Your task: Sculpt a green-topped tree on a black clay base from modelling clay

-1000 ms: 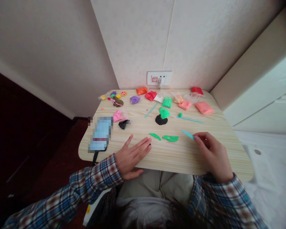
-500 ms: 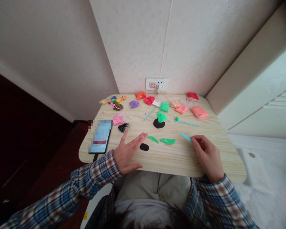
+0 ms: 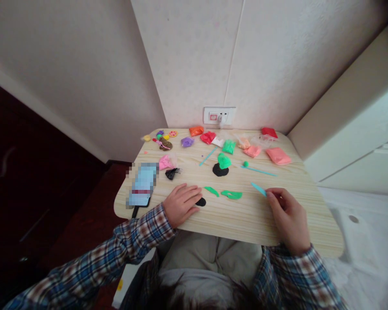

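- The black oval piece [image 3: 201, 202] lies on the desk [image 3: 239, 221] near its front edge, partly hidden at its left end by the fingers of the left hand [image 3: 180, 205].
- Those fingers are stretched out and only slightly parted, gripping nothing that shows; whether they press on the piece cannot be told.
- The left hand is palm down, its forearm slanting in from the lower left in a plaid sleeve [image 3: 126, 241].
- The right hand [image 3: 289, 219] pinches a blue tool [image 3: 258, 188] between thumb and index finger, the other fingers curled in; its tip points up and left.
- That hand is over the right part of the desk, well apart from the left one.
- What shows of the black piece looks smooth, flat and rounded at the end.
- Just beyond it lie a narrow green strip [image 3: 211, 191] and, to the right, a wider green piece [image 3: 232, 194] with a slit.
- Farther back, a green lump [image 3: 224, 161] overlaps a black disc [image 3: 220, 171].
- A phone [image 3: 144, 183] lies at the left.
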Available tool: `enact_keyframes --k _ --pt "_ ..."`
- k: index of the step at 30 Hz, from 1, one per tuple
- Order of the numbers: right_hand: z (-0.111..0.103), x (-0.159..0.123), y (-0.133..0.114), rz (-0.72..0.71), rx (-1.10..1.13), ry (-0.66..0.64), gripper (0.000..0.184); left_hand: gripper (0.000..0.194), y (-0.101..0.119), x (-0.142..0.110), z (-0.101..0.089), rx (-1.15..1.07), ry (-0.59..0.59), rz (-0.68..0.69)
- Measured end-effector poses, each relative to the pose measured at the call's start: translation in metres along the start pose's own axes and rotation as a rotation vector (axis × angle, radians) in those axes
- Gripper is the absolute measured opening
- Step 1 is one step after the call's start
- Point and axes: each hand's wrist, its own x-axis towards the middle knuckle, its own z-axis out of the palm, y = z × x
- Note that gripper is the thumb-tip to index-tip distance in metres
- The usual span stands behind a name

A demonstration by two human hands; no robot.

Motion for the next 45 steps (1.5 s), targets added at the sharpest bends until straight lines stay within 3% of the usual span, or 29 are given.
enact_keyframes --k 10,18,24,27,32,35,38,41,45 --pt "0.000 0.000 -0.002 -0.034 -0.064 0.014 0.028 0.022 0.000 0.016 0.001 -0.155 0.087 -0.101" --pt "-0.001 0.001 0.002 -0.029 -0.017 0.028 0.027 0.018 0.003 0.011 0.007 -0.061 0.204 0.055" --pt "-0.003 0.003 0.001 -0.046 -0.042 0.053 0.025 0.021 0.006 0.017 -0.003 -0.112 0.051 -0.087" --pt "-0.006 0.008 0.002 -0.096 -0.123 0.089 0.024 0.015 0.004 0.020 -0.003 -0.175 0.028 -0.111" --pt "-0.010 0.022 0.010 -0.176 -0.236 0.060 0.026 0.013 0.003 0.024 -0.011 -0.417 0.094 -0.191" --pt "-0.012 0.027 0.013 -0.201 -0.306 0.022 0.024 0.009 0.004 0.031 -0.021 -0.579 0.115 -0.387" --pt "-0.010 0.027 0.008 -0.192 -0.389 0.068 0.025 0.012 0.005 0.043 -0.027 -0.731 0.151 -0.587" --pt "-0.001 0.027 -0.007 -0.243 -0.443 0.118 0.030 0.013 0.006 0.054 -0.024 -0.875 0.204 -0.671" --pt "0.027 0.044 -0.030 -0.388 -0.265 -0.082 0.030 0.017 0.006 0.062 -0.015 -1.028 0.248 -0.704"
